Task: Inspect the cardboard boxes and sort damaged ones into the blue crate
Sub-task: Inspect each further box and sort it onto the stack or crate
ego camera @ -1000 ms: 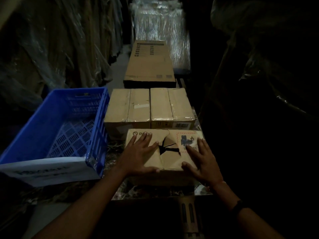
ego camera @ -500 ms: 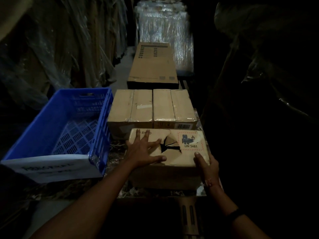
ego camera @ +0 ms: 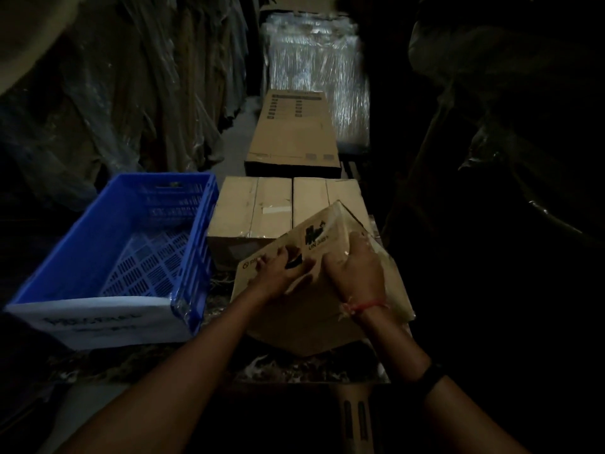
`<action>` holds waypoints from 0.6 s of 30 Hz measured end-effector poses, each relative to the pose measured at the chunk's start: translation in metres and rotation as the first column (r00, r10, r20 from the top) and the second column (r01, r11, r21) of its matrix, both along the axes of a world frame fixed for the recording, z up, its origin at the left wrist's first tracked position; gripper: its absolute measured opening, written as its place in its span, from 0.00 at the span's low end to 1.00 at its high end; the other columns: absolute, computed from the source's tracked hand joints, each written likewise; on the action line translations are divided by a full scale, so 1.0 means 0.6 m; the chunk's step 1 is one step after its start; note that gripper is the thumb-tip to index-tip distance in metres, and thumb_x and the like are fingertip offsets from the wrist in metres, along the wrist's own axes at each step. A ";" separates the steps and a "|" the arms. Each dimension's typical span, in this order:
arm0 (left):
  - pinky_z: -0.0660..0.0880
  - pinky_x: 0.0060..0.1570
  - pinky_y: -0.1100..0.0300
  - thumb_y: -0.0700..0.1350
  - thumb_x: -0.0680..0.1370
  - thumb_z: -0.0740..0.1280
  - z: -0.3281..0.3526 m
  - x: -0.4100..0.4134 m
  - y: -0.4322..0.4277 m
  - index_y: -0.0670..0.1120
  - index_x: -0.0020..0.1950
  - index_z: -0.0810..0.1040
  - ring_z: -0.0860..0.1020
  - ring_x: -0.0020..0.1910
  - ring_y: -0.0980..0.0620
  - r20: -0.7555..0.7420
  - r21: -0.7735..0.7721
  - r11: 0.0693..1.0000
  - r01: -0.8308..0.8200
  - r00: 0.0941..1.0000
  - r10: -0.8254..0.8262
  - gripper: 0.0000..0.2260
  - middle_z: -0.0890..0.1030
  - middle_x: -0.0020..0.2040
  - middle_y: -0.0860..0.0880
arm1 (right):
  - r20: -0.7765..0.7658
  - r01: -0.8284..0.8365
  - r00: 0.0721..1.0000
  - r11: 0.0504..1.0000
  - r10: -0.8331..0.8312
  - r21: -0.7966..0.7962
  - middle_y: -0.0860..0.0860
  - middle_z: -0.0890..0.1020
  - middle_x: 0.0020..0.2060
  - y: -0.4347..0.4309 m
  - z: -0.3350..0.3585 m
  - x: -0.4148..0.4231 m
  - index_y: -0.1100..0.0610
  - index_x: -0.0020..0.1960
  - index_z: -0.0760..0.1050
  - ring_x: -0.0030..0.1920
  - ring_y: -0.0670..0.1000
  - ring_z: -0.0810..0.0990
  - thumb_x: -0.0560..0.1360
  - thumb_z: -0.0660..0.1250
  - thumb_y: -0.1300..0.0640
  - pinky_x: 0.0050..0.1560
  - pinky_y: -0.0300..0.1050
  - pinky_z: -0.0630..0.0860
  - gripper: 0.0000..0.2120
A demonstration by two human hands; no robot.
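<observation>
A cardboard box with a torn hole in its top (ego camera: 314,309) is lifted and tilted above the table, its right end raised. My left hand (ego camera: 278,273) grips its top with fingers at the torn hole. My right hand (ego camera: 357,270) holds the box's upper right part, where loose clear wrap hangs. The blue crate (ego camera: 111,257) stands to the left with nothing inside and a white label on its front. Two intact-looking boxes, one on the left (ego camera: 252,211) and one on the right (ego camera: 327,194), sit side by side behind the held box.
A long flat carton (ego camera: 291,136) lies farther back, with a plastic-wrapped stack (ego camera: 314,67) behind it. Plastic-covered goods line the left side, and the right side is dark. The mottled table top (ego camera: 294,365) ends just in front of me.
The torn box was flat on the table under both hands. Now both hands have lifted it and tipped its right end upward, turning it toward me.
</observation>
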State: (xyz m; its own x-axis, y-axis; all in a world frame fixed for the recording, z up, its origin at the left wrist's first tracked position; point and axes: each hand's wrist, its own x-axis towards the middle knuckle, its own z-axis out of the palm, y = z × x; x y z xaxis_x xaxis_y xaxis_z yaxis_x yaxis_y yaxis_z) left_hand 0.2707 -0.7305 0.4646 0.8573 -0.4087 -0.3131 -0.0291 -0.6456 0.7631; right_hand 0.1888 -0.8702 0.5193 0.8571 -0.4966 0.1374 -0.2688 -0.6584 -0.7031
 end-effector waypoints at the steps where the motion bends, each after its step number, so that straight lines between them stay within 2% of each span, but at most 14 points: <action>1: 0.64 0.69 0.36 0.83 0.61 0.56 0.007 0.001 0.004 0.56 0.73 0.68 0.67 0.72 0.39 -0.084 -0.125 0.991 -0.053 0.996 0.043 0.48 0.70 0.72 0.45 | -0.029 -0.022 0.999 0.998 0.020 -0.061 0.59 0.75 0.63 0.017 0.006 0.007 0.60 0.69 0.68 0.64 0.59 0.73 0.74 0.64 0.46 0.62 0.52 0.72 0.28; 3: 0.76 0.60 0.42 0.76 0.66 0.65 0.015 0.007 0.012 0.55 0.66 0.76 0.79 0.60 0.43 -0.270 -0.306 0.931 -0.198 0.956 0.115 0.36 0.80 0.62 0.47 | -0.111 -0.101 0.990 0.988 0.088 -0.116 0.59 0.68 0.70 0.052 0.016 0.019 0.61 0.73 0.61 0.70 0.59 0.66 0.76 0.61 0.46 0.69 0.56 0.65 0.31; 6: 0.80 0.52 0.48 0.69 0.68 0.70 0.040 0.011 0.024 0.51 0.63 0.78 0.82 0.54 0.43 -0.442 -0.405 0.850 -0.337 0.886 0.140 0.31 0.82 0.58 0.44 | -0.212 -0.190 0.963 0.976 0.164 -0.107 0.60 0.59 0.75 0.089 0.027 0.031 0.60 0.77 0.52 0.75 0.60 0.57 0.78 0.57 0.46 0.74 0.59 0.57 0.33; 8: 0.80 0.44 0.55 0.63 0.75 0.66 0.048 0.009 0.032 0.50 0.61 0.78 0.83 0.51 0.46 -0.441 -0.463 0.817 -0.345 0.889 0.125 0.22 0.83 0.55 0.44 | -0.243 -0.222 0.952 0.965 0.184 -0.139 0.61 0.57 0.75 0.103 0.030 0.035 0.60 0.77 0.51 0.76 0.60 0.55 0.78 0.57 0.45 0.74 0.59 0.56 0.34; 9: 0.79 0.43 0.57 0.61 0.77 0.65 0.050 0.008 0.035 0.49 0.61 0.78 0.83 0.51 0.47 -0.439 -0.486 0.798 -0.356 0.889 0.129 0.21 0.83 0.55 0.44 | -0.262 -0.243 0.945 0.958 0.198 -0.152 0.61 0.56 0.76 0.110 0.031 0.035 0.60 0.78 0.50 0.76 0.60 0.54 0.78 0.58 0.45 0.75 0.59 0.55 0.35; 13: 0.76 0.58 0.54 0.54 0.80 0.63 0.075 0.003 0.029 0.42 0.63 0.78 0.80 0.57 0.46 -0.436 -0.550 0.738 -0.390 0.889 0.144 0.19 0.81 0.58 0.42 | -0.304 -0.317 0.917 0.936 0.260 -0.155 0.61 0.52 0.77 0.132 0.023 0.038 0.58 0.78 0.46 0.77 0.60 0.49 0.75 0.64 0.47 0.76 0.58 0.51 0.40; 15: 0.74 0.61 0.55 0.50 0.81 0.62 0.081 0.005 0.031 0.40 0.62 0.78 0.80 0.56 0.46 -0.445 -0.560 0.719 -0.412 0.881 0.159 0.17 0.82 0.57 0.42 | -0.303 -0.332 0.912 0.930 0.275 -0.158 0.61 0.51 0.77 0.136 0.021 0.043 0.58 0.79 0.46 0.77 0.60 0.48 0.75 0.65 0.47 0.76 0.58 0.51 0.41; 18: 0.76 0.45 0.58 0.47 0.80 0.61 0.083 0.008 0.039 0.40 0.52 0.81 0.81 0.42 0.49 -0.473 -0.563 0.686 -0.462 0.860 0.192 0.13 0.83 0.44 0.44 | -0.303 -0.392 0.893 0.905 0.332 -0.164 0.60 0.53 0.77 0.138 0.014 0.053 0.58 0.78 0.49 0.77 0.60 0.51 0.73 0.67 0.44 0.76 0.58 0.53 0.43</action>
State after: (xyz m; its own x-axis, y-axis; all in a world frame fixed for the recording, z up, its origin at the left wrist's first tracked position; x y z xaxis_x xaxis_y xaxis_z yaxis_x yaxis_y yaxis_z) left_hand 0.2756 -0.7072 0.5143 0.8586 -0.3357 -0.3874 0.4380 0.0878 0.8947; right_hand 0.2208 -0.7876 0.5279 0.9905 -0.1285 -0.0490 -0.1364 -0.8716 -0.4708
